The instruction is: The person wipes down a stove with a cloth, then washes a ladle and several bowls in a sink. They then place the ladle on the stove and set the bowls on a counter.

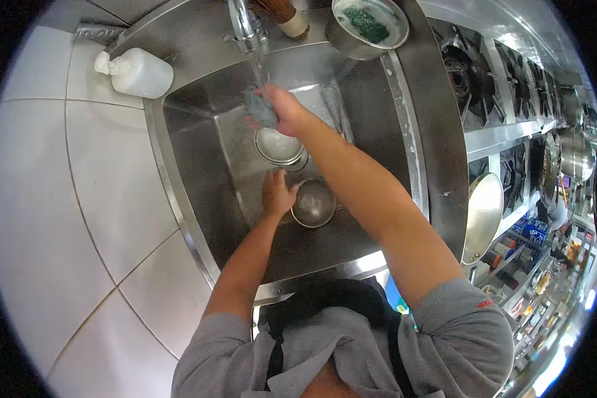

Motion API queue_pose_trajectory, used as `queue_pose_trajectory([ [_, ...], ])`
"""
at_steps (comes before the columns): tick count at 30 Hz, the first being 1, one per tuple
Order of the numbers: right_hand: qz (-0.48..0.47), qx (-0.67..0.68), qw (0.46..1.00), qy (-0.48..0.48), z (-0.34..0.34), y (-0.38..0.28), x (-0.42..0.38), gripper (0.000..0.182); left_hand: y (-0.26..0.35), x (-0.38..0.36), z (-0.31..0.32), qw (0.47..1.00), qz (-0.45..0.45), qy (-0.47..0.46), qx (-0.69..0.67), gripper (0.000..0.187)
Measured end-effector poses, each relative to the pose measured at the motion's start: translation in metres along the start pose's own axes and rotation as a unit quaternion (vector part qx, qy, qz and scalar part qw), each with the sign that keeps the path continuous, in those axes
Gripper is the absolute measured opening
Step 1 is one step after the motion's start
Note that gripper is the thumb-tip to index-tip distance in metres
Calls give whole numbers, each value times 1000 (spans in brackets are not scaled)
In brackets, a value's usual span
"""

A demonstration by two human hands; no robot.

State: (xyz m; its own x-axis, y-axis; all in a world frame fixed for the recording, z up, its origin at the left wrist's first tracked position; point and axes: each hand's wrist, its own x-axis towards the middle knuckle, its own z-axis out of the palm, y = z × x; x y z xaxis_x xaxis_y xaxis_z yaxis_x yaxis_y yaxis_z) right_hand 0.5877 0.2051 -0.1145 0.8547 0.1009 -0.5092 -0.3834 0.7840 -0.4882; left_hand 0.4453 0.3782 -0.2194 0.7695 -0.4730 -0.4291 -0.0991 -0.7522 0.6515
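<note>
Under the running faucet [244, 30], my right hand [285, 111] is closed on a grey-green scouring pad [261, 109], slightly blurred. Directly below it in the sink [239, 142] sits a metal bowl [278, 147] with whitish contents or a pale inside. My left hand [276, 194] is lower in the sink, fingers extended and thumb apart, with nothing visible in it. Its thumb comes right beside the rim of a second round metal bowl [314, 203]. A whisk [335, 109] leans at the far right of the basin.
A white pump bottle [142, 73] stands on the left ledge. Behind the sink are a brush [288, 20] and a metal pot [358, 46] holding suds and a green scrubber. To the right are stove burners [461, 76] and a pan [483, 215].
</note>
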Motion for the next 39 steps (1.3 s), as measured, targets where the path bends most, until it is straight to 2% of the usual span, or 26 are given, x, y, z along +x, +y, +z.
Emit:
queue_pose_trajectory([
  [1, 10, -14, 1000, 24, 19, -8, 0, 30, 16, 14, -12, 987, 111, 56, 100, 52],
  [3, 22, -28, 998, 53, 35, -11, 4, 30, 17, 44, -10, 942, 207, 103, 244, 59],
  [7, 53, -71, 996, -22, 42, -17, 1, 28, -38, 108, 31, 928, 210, 0, 307, 50],
  [11, 49, -139, 989, 13, 2, -15, -25, 28, -26, 123, 30, 945, 167, -54, 277, 32],
  [13, 1, -172, 979, 112, -22, -5, -44, 29, -8, 117, 8, 951, 133, -81, 266, 30],
  [15, -43, -181, 969, 161, -72, 17, -50, 34, 10, 114, -23, 993, 93, -8, 71, 37],
  [16, -84, -189, 956, 210, -89, 27, -51, 42, 24, 122, -46, 995, -43, -90, 27, 39],
  [17, -86, -189, 956, 208, -90, 34, -56, 42, 22, 127, -54, 995, -43, -88, 28, 39],
  [18, -143, -246, 922, 262, -91, 43, -64, 44, 19, 130, -62, 963, -95, -85, -236, 38],
  [19, -198, -298, 880, 313, -94, 53, -69, 46, 18, 131, -67, 861, -140, -75, -482, 37],
  [20, -304, -387, 816, 304, -89, 67, -63, 49, 32, 131, -75, 778, -173, -64, -601, 36],
  [21, -307, -384, 816, 303, -88, 74, -60, 49, 50, 126, -76, 781, -170, -63, -598, 36],
  [23, -431, -647, 582, 239, -51, 66, -77, 63, 105, 96, -83, 888, -131, 153, -415, 37],
  [24, -463, -644, 562, 236, -54, 56, -69, 64, 114, 85, -87, 883, -53, 158, -438, 42],
  [25, -466, -642, 561, 235, -51, 38, -66, 64, 112, 86, -92, 883, -50, 160, -438, 42],
  [26, -307, -514, 749, 286, -45, 13, -70, 65, 102, 86, -99, 875, -56, 133, -462, 47],
  [27, -121, -344, 877, 313, -48, -6, -71, 66, 91, 87, -106, 866, -64, 105, -485, 52],
  [28, -51, -244, 946, 207, -57, -25, -68, 71, 86, 86, -114, 855, -72, 77, -509, 57],
  [29, -54, -243, 946, 208, -60, -24, -67, 71, 83, 89, -120, 856, -69, 75, -508, 57],
  [31, -56, -396, 842, 361, -56, -21, -69, 83, 82, 95, -131, 796, -95, 93, -591, 59],
  [32, -56, -444, 826, 344, -39, -26, -78, 88, 82, 93, -135, 793, -96, 97, -593, 59],
  [33, -56, -446, 826, 340, -24, -34, -86, 88, 83, 90, -140, 766, -141, 6, -627, 58],
  [35, -20, -691, 720, -50, -9, -42, -95, 99, 80, 87, -146, 687, -224, -178, -668, 60],
  [36, -115, -695, 704, -98, -36, -21, -75, 79, 54, 100, -134, 665, -197, -219, -686, 58],
  [37, -114, -692, 706, -98, -45, -5, -67, 79, 50, 98, -128, 666, -200, -219, -685, 58],
  [39, -176, -640, 709, 238, -49, 21, -45, 44, 56, 93, -114, 787, -166, -176, -567, 47],
])
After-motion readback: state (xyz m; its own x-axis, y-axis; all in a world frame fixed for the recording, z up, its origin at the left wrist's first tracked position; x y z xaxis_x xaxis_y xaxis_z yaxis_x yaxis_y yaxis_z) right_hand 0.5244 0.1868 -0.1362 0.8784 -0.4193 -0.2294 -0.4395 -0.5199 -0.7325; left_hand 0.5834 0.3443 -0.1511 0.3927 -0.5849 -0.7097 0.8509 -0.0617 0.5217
